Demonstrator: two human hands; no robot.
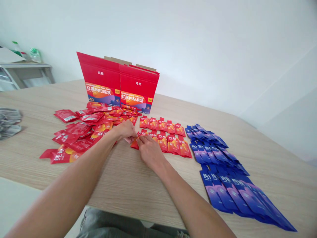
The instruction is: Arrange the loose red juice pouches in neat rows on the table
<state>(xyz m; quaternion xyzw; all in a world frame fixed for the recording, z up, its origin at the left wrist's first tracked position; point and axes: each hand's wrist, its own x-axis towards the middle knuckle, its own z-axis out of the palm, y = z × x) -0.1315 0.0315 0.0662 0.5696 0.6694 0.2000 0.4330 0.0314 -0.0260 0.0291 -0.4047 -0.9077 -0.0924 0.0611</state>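
Pinching one red sachet (135,143): left hand (125,131), right hand (148,150) grips clamped; two red boxes (120,83) behind.

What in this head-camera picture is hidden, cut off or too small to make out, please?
- Head view: the red pouch under the left hand and right hand is mostly covered by the fingers.
- The small print on the red boxes is too small to read.
- The grey stack is cut by the left edge.
- The blue pouches overlap, hiding their count.
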